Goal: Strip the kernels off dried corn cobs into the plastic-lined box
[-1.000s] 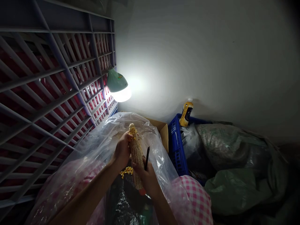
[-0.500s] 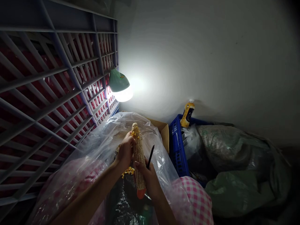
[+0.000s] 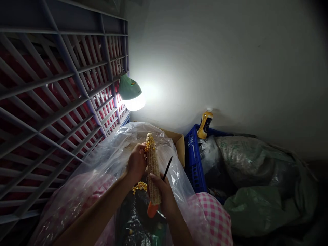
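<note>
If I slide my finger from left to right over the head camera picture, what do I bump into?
Slatted crate → left hand → corn cob → right hand → yellow bottle → green bag.

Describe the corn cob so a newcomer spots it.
Find the lit lamp by the slatted crate, then look down to the clear plastic bag. Over it, the right hand grips the corn cob, the left hand touching it. Long and mostly bare, with yellow kernels near its top, it stands out from the loose kernels lower left.
</note>
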